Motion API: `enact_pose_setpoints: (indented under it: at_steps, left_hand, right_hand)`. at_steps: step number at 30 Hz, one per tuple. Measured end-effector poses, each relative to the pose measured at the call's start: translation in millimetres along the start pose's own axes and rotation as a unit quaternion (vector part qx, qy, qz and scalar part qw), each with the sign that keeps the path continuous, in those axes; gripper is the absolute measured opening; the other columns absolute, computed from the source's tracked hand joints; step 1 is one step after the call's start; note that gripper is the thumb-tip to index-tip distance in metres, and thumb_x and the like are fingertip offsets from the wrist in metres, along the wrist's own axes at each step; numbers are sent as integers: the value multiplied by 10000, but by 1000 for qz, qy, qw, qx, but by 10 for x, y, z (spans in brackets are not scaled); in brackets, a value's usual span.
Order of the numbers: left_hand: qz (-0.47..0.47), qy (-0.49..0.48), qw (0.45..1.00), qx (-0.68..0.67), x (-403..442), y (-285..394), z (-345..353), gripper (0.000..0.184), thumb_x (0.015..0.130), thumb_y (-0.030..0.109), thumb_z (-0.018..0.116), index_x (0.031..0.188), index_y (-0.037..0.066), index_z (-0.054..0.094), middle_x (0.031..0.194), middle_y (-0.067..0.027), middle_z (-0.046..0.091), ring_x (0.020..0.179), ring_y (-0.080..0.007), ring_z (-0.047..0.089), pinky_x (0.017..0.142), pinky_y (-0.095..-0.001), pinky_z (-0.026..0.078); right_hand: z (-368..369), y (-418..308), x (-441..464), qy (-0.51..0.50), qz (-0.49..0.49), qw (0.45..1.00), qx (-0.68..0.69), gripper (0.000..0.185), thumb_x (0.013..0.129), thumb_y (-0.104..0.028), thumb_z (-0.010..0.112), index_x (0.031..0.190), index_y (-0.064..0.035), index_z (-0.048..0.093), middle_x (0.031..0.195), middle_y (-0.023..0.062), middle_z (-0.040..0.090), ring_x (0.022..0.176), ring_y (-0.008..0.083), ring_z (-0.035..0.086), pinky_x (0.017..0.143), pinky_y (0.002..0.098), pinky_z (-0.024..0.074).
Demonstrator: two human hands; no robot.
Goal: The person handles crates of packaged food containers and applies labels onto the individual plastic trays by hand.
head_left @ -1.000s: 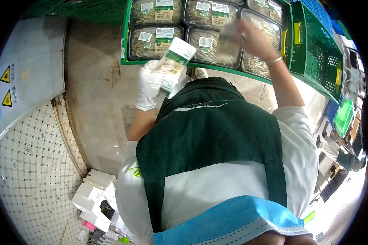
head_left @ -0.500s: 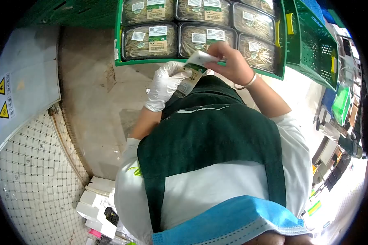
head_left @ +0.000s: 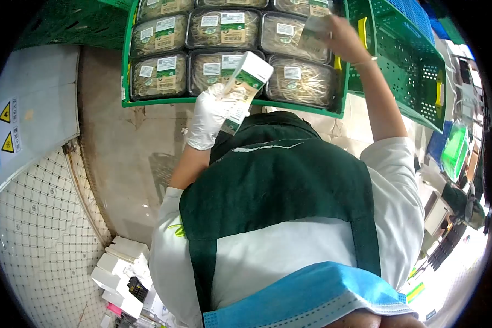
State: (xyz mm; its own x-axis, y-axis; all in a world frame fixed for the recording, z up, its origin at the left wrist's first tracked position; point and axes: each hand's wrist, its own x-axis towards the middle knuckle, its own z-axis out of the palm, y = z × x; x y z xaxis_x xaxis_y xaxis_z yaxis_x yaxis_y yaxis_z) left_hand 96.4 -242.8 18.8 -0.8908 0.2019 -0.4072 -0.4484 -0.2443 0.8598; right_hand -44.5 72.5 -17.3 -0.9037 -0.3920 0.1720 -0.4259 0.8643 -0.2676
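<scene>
Logging progress: how far along?

"Well along, I'd say. The left and middle columns of packs in the crate (head_left: pixel 164 102) wear the big label, as far as they show; top row's cropped. So does the top right pack (head_left: pixel 303 6)."

"What's left?"

"Front right pack (head_left: pixel 306 93): just the small sticker (head_left: pixel 292 72), no big label. Middle right pack (head_left: pixel 276 42): small sticker too, with the loose label (head_left: pixel 313 37) over its right part. Can't tell if that's touching or stuck; too blurred."

"Hands?"

"Left hand (head_left: pixel 209 112), gloved, is closed on the label stack (head_left: pixel 249 74), just off the crate's near edge. Right hand (head_left: pixel 345 42) has the loose label by its edge; exact finger grip, can't tell."

"Which way do they point?"

"Stack: white end away from the body and to the right, long axis on a diagonal, other end down near the apron (head_left: pixel 279 180). Loose label: sticks out leftward from the fingers, seems to slant from upper right to lower left. Long axis not certain, motion blur."
</scene>
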Motion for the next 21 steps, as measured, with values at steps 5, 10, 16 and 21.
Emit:
enact_pose_setpoints:
  at_steps: [5,10,16,21]
  left_hand:
    - [-8,51,998,39,29,-173,261,166,751,-22,556,917,-35,546,811,-89,602,686,-135,587,601,-229,491]
    - [30,62,998,4,70,-353,552,203,748,-18,571,948,-18,539,851,-68,594,743,-107,562,634,-214,462]
    - [-25,38,989,141,122,-218,848,206,753,25,603,951,2,549,873,-59,595,758,-67,529,670,-209,432]
    - [124,88,980,124,159,-244,1123,91,755,69,622,795,-4,585,752,-32,614,706,-61,546,646,-200,438]
  right_hand:
    - [629,165,-153,22,-6,991,-129,459,763,-347,554,1128,-105,414,993,118,514,944,270,492,771,365,415]
    - [194,-132,-323,69,12,991,111,604,742,-432,567,1221,-129,358,964,174,535,869,286,522,763,382,427]
    - [-295,-751,-639,-98,-82,893,432,263,724,-116,634,941,-18,522,807,116,564,729,201,556,654,287,438]
    - [-308,-816,-776,-69,-54,905,417,187,703,-99,650,871,-53,582,665,71,591,597,161,577,547,253,429]
